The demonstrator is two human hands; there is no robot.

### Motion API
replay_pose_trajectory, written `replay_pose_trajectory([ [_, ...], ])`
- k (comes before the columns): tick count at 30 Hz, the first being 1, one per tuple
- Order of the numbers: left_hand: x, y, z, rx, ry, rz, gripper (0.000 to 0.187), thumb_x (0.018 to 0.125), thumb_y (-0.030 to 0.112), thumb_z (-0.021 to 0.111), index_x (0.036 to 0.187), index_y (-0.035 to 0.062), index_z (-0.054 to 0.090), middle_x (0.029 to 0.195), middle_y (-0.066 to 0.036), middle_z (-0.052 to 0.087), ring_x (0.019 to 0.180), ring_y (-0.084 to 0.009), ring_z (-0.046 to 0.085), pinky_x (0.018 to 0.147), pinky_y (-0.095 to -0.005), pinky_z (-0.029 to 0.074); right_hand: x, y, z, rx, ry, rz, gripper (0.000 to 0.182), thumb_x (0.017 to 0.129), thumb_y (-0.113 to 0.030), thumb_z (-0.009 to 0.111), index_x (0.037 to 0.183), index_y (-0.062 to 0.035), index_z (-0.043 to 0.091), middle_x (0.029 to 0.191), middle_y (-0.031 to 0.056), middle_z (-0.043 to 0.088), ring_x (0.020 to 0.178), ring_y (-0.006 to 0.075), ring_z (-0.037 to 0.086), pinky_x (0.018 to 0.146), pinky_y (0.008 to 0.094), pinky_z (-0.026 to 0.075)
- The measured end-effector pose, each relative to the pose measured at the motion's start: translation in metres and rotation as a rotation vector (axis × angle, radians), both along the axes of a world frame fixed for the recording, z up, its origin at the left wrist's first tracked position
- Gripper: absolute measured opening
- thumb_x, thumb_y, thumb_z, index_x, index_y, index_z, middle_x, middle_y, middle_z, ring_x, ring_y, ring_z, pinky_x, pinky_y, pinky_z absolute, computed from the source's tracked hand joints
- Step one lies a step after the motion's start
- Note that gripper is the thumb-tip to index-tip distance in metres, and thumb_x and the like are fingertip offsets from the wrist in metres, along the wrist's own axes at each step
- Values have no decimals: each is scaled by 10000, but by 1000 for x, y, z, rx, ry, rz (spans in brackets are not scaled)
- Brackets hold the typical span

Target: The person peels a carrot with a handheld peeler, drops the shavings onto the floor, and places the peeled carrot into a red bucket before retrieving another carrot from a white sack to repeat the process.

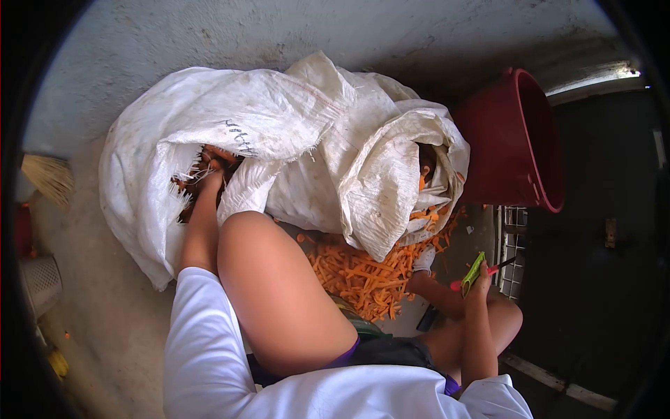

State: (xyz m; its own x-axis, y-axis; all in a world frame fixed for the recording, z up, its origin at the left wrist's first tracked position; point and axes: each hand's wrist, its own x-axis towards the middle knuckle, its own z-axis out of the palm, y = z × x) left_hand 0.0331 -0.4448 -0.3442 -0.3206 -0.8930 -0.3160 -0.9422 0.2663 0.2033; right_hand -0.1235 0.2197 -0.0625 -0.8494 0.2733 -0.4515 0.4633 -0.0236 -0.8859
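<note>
My left hand [212, 179] reaches into a torn opening in the white woven sack [279, 105], its fingers hidden among the carrots [222, 155] inside. Out to the right, over my bent leg, my right hand [480, 283] is closed around a bright green peeler [473, 271]. A red handle with a thin dark end [504, 265] crosses the peeler at the same hand. Below the sack's rolled-back mouth, a heap of orange carrot peelings [370, 279] spreads over the floor between my legs.
A large dark red bucket [499, 140] stands tilted at the right, beside the sack. Behind the sack rises a grey wall [209, 35]. A straw broom [49, 178] and a perforated metal container [40, 285] sit at the left edge. A dark door panel [600, 279] is at the right.
</note>
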Motion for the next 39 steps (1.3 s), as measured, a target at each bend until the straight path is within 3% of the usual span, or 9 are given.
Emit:
replay_pose_trajectory([
  [4,-9,0,-10,12,21,73,547,735,451,475,1012,-16,541,1094,-191,504,1003,-306,487,857,-347,360,0,-1,-1,35,-25,-6,282,822,-285,480,963,-41,485,830,58,525,709,170,547,627,277,466],
  [7,-8,3,-11,-29,93,111,541,749,439,479,1033,-18,526,1083,-185,511,993,-303,487,858,-348,356,-1,1,-7,40,-9,-18,371,804,-356,496,1076,-103,496,785,90,559,400,134,459,326,242,389],
  [14,29,33,10,-211,644,0,528,782,411,489,1082,-23,491,1057,-170,527,969,-295,488,859,-350,348,-6,15,-17,58,5,-13,321,798,-369,502,950,-86,511,722,64,525,474,142,479,383,257,397],
  [22,39,78,228,138,928,-79,326,814,257,508,1037,21,480,1038,-117,512,969,-175,481,804,-307,406,-10,20,-27,3,56,56,289,802,-334,508,901,-62,506,688,14,491,555,125,495,472,241,410],
  [25,13,89,307,578,1707,81,389,819,235,515,1119,35,370,1092,-93,451,969,-213,473,819,-399,412,-8,14,-22,-60,141,118,226,784,-255,549,888,-60,500,733,2,483,610,105,475,543,227,385],
  [28,-10,100,368,1010,1977,313,447,802,347,519,1082,24,388,937,-114,485,884,-242,494,779,-498,414,-8,9,-13,-128,172,123,247,778,-245,554,916,-47,500,754,5,489,628,107,483,562,235,394],
  [32,-42,142,399,1229,1631,452,435,784,412,516,943,14,442,859,-144,487,782,-266,518,724,-430,462,-2,-1,3,-197,197,69,294,767,-247,568,948,-26,496,753,21,504,639,117,496,577,241,409],
  [33,-52,151,376,1290,1648,376,506,826,418,416,1081,-12,338,1034,-194,420,840,-312,509,773,-489,438,-1,0,4,-214,203,61,303,764,-247,571,952,-22,495,748,25,506,635,119,499,573,240,413],
  [39,-63,271,397,1932,1366,557,542,837,436,377,1092,-32,278,1051,-175,406,1036,-342,438,864,-526,354,12,-6,34,-273,223,19,276,772,-257,562,905,-21,508,694,22,509,555,109,497,501,234,415],
])
